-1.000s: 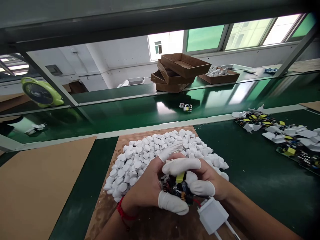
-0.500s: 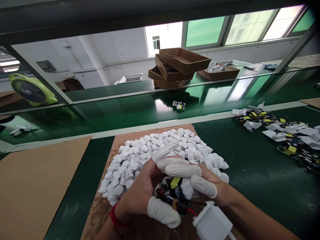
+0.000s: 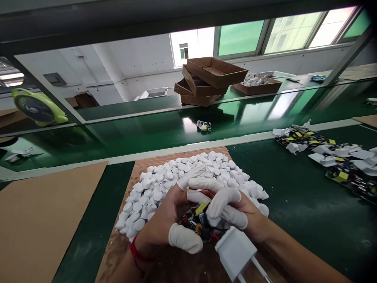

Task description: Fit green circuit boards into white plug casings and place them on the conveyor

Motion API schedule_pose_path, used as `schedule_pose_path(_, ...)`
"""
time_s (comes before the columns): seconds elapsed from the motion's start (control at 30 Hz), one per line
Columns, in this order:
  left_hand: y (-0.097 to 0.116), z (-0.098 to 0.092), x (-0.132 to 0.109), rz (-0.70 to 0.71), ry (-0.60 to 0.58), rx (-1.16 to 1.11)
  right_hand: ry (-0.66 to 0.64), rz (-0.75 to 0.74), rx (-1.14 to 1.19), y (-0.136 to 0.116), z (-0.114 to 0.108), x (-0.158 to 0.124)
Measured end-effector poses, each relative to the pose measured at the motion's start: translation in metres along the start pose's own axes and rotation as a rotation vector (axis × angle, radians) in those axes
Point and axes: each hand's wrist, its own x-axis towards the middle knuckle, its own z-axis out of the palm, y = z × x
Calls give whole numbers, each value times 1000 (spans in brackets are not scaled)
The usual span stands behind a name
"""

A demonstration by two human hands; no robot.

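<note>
- Left hand (image 3: 165, 222): thumb and fingers clamped on a populated circuit board (image 3: 198, 226) from its left side; a red cord bracelet (image 3: 138, 255) circles the wrist.
- Right hand (image 3: 240, 208): fingers folded over the right end of the same board, close against the left fingertips; whether they pinch anything there cannot be told (the fingers hide the contact).
- Finger cots (image 3: 186, 238): white, worn on digits of both hands.
- Circuit board: located between the two hands, above the near part of a brown cardboard sheet (image 3: 110, 259); a yellow-wrapped transformer (image 3: 202, 208) and a copper-wound coil (image 3: 198, 229) are visible on it.
- White plug housing (image 3: 237, 251): below the right hand, joined to the board by a red wire (image 3: 215, 237), two pins directed to the lower right.
- White caps (image 3: 147, 200): heaped on the cardboard sheet, beyond and beside the hands.
- Further circuit boards (image 3: 347, 177): grouped with white housings on the green bench (image 3: 290, 188), right side.
- Green conveyor belt (image 3: 141, 131): beyond the bench, bearing a single small board assembly (image 3: 204, 125) near its middle.
</note>
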Motion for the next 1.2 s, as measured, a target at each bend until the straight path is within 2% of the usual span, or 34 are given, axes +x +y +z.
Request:
schedule_pose_path(0.2, 0, 2, 3, 66, 18, 25, -74, -27, -154, -6, 0, 3)
schedule_pose_path(0.33, 0, 1, 4, 79, 6, 35, -90, 40, -206, -11, 3, 3)
schedule_pose_path(0.43, 0, 1, 5, 102, 9, 21, -85, 66, -170, -11, 3, 4)
schedule_pose_path(0.63, 2, 1, 5, 47, -13, 14, -88, 71, 119, -4, -1, 9)
schedule_pose_path(0.77, 2, 0, 5, 19, -40, 3, -47, 139, 79, -3, -3, 10)
schedule_pose_path(0.83, 1, -1, 4, -3, -75, 10, -86, 157, 47, -3, -5, 9)
schedule_pose_path(0.93, 0, 0, 3, -21, -101, 8, -134, 99, 6, 0, -8, 7)
schedule_pose_path(1.2, -1, 0, -4, 47, 30, 25, -114, 10, -8, 9, -6, 2)
